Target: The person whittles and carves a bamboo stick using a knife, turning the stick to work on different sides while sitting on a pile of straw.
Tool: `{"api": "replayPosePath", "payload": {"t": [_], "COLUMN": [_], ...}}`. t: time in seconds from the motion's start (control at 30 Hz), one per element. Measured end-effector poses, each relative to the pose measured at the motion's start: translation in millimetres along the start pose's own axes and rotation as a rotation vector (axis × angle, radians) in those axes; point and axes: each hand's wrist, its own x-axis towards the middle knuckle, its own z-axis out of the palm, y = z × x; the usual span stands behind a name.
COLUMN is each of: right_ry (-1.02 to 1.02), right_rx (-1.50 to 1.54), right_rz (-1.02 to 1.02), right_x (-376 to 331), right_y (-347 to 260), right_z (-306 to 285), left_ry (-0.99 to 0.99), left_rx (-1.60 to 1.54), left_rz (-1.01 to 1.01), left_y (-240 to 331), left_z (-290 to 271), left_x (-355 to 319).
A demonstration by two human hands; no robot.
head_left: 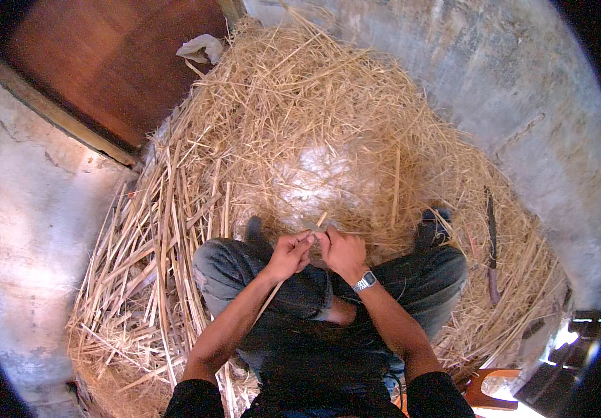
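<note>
Both hands meet just above the knees: the left hand (290, 255) and right hand (342, 252) are each closed, pinching the same straw strand (316, 224) between fingers and thumb, its loose end running down past the left wrist. The likely trouble is the dry strand snapping or slipping out if the two hands pull or twist unevenly. Sharp stalk edges could nick the fingers. A knife (492, 244) lies in the straw pile (300, 132) near the right knee, easy to bury or brush against.
</note>
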Motion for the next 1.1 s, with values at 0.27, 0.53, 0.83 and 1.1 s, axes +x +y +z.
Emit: {"api": "replayPosePath", "payload": {"t": [0.27, 0.53, 0.83, 1.1], "right_ry": [0.158, -0.009, -0.177, -0.089], "right_rx": [0.154, 0.579, 0.478, 0.593], "right_rz": [0.361, 0.23, 0.339, 0.301], "right_x": [23.5, -5.0, 0.0, -9.2], "right_y": [85.8, 44.7, 29.4, 37.3], "right_z": [-37.9, -12.8, -41.9, -18.5], "left_ry": [-0.079, -0.09, 0.015, 0.065], "left_rx": [-0.134, -0.213, 0.236, 0.285], "left_rz": [-0.019, -0.055, 0.091, 0.084], "left_y": [6.1, 16.0, 5.2, 9.9], "left_z": [3.8, 13.1, 9.2, 13.6], "left_x": [-17.1, -13.0, -7.3, -9.9]}}
